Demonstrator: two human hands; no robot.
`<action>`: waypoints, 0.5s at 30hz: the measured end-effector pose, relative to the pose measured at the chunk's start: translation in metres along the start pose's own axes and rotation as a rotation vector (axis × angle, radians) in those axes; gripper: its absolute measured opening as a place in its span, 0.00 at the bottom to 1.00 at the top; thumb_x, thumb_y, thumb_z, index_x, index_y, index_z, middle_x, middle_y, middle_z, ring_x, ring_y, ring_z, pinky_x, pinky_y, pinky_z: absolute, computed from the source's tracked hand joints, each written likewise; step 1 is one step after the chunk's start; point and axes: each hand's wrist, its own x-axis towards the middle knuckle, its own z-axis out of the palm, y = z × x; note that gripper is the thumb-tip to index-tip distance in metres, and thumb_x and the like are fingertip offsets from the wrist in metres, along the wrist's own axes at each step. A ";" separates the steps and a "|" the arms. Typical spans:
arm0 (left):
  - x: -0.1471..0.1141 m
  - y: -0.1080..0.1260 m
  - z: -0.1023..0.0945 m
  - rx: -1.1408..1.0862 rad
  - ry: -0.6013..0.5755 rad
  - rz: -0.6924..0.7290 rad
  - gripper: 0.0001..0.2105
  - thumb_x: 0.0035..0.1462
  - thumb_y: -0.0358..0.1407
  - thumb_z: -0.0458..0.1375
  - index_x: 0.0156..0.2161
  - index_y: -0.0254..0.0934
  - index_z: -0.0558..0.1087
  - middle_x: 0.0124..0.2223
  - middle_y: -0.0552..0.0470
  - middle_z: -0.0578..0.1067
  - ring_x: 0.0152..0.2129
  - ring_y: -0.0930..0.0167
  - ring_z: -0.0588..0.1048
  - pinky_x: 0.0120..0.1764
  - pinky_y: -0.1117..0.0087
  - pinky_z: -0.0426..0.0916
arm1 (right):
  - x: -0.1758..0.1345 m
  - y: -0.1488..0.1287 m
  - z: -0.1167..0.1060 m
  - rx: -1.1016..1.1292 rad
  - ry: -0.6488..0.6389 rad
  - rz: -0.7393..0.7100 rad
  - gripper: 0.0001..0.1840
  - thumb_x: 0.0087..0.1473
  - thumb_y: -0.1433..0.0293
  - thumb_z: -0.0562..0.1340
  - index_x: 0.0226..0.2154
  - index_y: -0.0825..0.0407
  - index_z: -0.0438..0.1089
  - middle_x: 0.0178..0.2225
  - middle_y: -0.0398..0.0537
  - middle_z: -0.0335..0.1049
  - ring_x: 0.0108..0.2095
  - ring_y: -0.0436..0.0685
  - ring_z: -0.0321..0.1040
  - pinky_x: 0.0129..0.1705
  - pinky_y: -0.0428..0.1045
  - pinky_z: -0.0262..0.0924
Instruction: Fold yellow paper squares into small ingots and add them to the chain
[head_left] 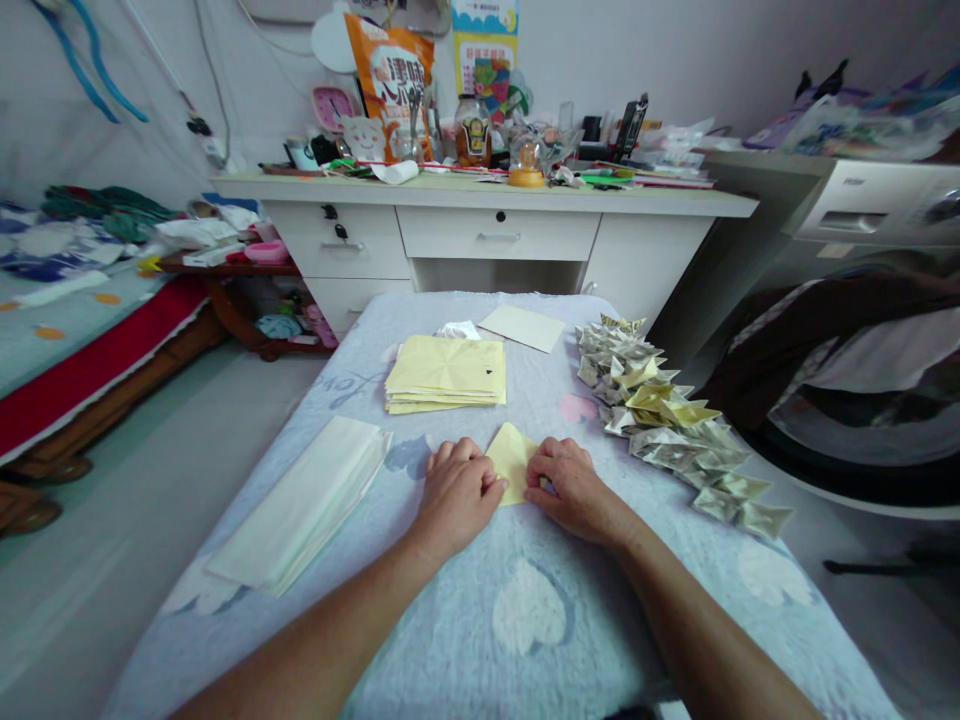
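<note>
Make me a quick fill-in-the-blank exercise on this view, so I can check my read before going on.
1. The left hand and the right hand both touch a small piece of paper coloured ______.
2. A stack of long pale sheets lies to the person's ______.
3. Rows of folded paper pieces lie to the person's ______.
4. Between the forearms, the bluish cloth shows a pale printed ______.

Missing words: yellow; left; right; heart.

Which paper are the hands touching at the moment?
The pointed yellow piece between the left hand and right hand; the yellow stack lies beyond it, the white stack off to the left, both untouched.
</note>
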 end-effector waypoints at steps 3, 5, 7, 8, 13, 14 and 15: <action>0.000 0.001 0.001 0.010 0.007 -0.011 0.11 0.54 0.40 0.57 0.24 0.38 0.68 0.35 0.52 0.69 0.37 0.65 0.64 0.36 0.65 0.53 | 0.000 -0.002 0.002 -0.032 0.008 0.014 0.06 0.51 0.66 0.63 0.27 0.51 0.69 0.36 0.45 0.63 0.39 0.55 0.55 0.40 0.50 0.46; 0.000 0.002 0.000 0.015 0.019 -0.026 0.09 0.53 0.39 0.58 0.25 0.38 0.69 0.34 0.52 0.69 0.37 0.65 0.64 0.36 0.65 0.53 | 0.000 -0.004 0.003 -0.056 0.015 0.025 0.08 0.52 0.64 0.63 0.27 0.51 0.69 0.36 0.45 0.63 0.39 0.56 0.54 0.39 0.50 0.45; 0.001 0.002 -0.001 -0.005 0.034 -0.034 0.06 0.52 0.38 0.59 0.28 0.39 0.70 0.35 0.52 0.69 0.37 0.65 0.64 0.37 0.65 0.53 | 0.000 -0.006 0.004 -0.074 0.023 0.029 0.09 0.52 0.63 0.63 0.27 0.51 0.69 0.36 0.46 0.63 0.39 0.56 0.54 0.39 0.50 0.45; 0.002 0.001 -0.002 -0.028 0.038 -0.025 0.04 0.52 0.37 0.60 0.30 0.40 0.71 0.35 0.52 0.69 0.37 0.65 0.64 0.38 0.65 0.54 | 0.001 -0.006 0.004 -0.079 0.023 0.028 0.08 0.52 0.64 0.63 0.27 0.51 0.69 0.36 0.46 0.63 0.39 0.56 0.54 0.39 0.50 0.45; 0.005 -0.004 -0.004 -0.169 -0.008 0.118 0.04 0.54 0.33 0.57 0.34 0.43 0.75 0.38 0.53 0.70 0.40 0.66 0.65 0.43 0.65 0.56 | 0.001 -0.006 0.005 -0.092 0.024 0.021 0.07 0.52 0.64 0.63 0.27 0.51 0.69 0.36 0.46 0.62 0.40 0.56 0.54 0.39 0.50 0.45; 0.005 -0.005 -0.004 -0.183 -0.021 0.137 0.05 0.55 0.32 0.57 0.34 0.44 0.76 0.38 0.53 0.70 0.40 0.67 0.65 0.43 0.65 0.57 | 0.000 -0.005 0.005 -0.095 0.025 0.019 0.07 0.52 0.64 0.63 0.27 0.51 0.69 0.36 0.46 0.62 0.40 0.56 0.54 0.39 0.50 0.45; 0.005 -0.006 -0.004 -0.192 -0.033 0.149 0.06 0.55 0.32 0.57 0.34 0.44 0.76 0.39 0.53 0.70 0.40 0.67 0.65 0.43 0.65 0.57 | 0.000 -0.005 0.005 -0.099 0.026 0.018 0.07 0.52 0.64 0.63 0.27 0.51 0.69 0.36 0.46 0.62 0.39 0.56 0.54 0.39 0.50 0.45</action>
